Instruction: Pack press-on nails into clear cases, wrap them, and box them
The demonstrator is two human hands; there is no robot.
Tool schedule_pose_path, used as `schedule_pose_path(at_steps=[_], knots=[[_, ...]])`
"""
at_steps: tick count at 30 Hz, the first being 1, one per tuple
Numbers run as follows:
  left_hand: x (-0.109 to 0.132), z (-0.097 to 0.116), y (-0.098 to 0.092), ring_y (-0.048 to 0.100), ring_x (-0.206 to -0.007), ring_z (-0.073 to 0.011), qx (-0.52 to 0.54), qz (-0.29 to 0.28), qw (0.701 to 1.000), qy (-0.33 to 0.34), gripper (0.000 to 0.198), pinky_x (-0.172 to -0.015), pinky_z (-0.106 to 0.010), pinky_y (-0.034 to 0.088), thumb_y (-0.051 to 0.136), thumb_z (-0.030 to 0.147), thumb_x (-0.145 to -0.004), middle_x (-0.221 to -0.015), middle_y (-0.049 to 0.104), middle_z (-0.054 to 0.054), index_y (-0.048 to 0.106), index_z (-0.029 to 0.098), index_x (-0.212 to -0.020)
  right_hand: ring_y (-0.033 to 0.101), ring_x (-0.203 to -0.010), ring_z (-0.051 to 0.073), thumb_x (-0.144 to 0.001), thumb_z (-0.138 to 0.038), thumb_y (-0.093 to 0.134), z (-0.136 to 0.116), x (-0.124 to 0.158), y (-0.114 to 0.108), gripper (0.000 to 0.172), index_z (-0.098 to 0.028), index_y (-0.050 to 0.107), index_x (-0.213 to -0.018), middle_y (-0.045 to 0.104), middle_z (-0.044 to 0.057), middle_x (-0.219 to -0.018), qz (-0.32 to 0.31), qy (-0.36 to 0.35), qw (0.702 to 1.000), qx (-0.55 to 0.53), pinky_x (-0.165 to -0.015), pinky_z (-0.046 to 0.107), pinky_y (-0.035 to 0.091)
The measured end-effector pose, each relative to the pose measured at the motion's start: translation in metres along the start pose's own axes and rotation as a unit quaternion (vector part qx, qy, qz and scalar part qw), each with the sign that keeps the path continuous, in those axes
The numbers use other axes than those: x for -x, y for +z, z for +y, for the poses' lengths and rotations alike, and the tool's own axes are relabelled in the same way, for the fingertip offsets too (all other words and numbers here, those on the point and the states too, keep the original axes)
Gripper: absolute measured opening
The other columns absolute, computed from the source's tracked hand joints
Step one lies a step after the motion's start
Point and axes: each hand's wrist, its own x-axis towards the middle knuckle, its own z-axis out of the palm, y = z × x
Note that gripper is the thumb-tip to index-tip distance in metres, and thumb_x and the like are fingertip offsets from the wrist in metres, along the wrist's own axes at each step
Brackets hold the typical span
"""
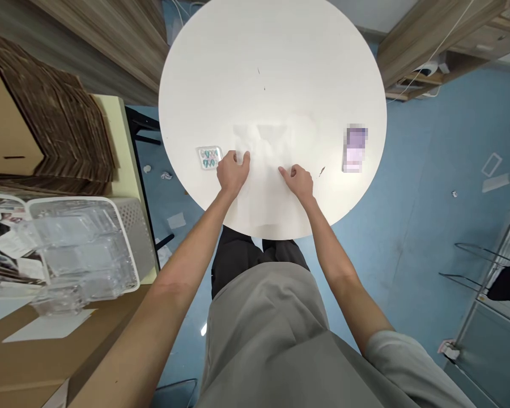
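Both my hands rest near the front edge of a round white table (272, 62). My left hand (232, 173) lies with its fingers curled on the left edge of a pale, washed-out sheet (266, 156) that I can barely make out. My right hand (297, 180) pinches or presses on the same sheet at its right side, fingers bent. Just left of my left hand lies a small clear blister card with coloured pieces (209, 157).
A blurred purple card or phone (355, 148) lies at the table's right. A white basket of clear plastic packs (76, 249) stands on a side table at my left, beside stacked cardboard (46, 124). Blue floor with paper scraps surrounds the table.
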Motion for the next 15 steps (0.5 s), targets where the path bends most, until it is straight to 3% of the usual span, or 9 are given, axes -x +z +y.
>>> schedule_pose_path(at_steps=[5,9,15], knots=[[-0.031,0.005,0.005,0.074,-0.117,-0.0407,0.000,0.004,1.000,0.008,0.048,-0.103,-0.049,0.056,0.058,0.070,-0.108,-0.099,0.075,-0.015,0.071,0.024,-0.109,0.074,-0.093,0.032,-0.114,-0.080,0.047,-0.026,-0.039,0.006,0.055,-0.027,0.060,-0.106,0.068,0.005,-0.085,0.052,-0.002,0.999,-0.005,-0.084,0.040,0.055],[-0.057,0.000,0.004,0.073,-0.122,-0.0416,-0.016,0.006,0.999,0.028,0.046,-0.110,-0.051,0.055,0.053,0.066,-0.113,-0.098,0.075,-0.015,0.072,0.025,-0.107,0.073,-0.090,0.032,-0.121,-0.075,0.020,-0.037,-0.060,0.011,0.065,-0.027,0.060,-0.103,0.065,0.006,-0.083,0.078,-0.017,0.997,0.017,-0.087,0.043,0.055],[-0.077,0.000,-0.012,0.073,-0.128,-0.0405,-0.040,-0.011,0.998,0.053,0.052,-0.116,-0.050,0.054,0.046,0.071,-0.115,-0.105,0.077,-0.014,0.074,0.027,-0.113,0.071,-0.090,0.031,-0.120,-0.078,0.016,-0.047,-0.077,-0.002,0.070,-0.026,0.060,-0.100,0.064,0.007,-0.081,0.089,-0.031,0.995,0.021,-0.086,0.042,0.053]])
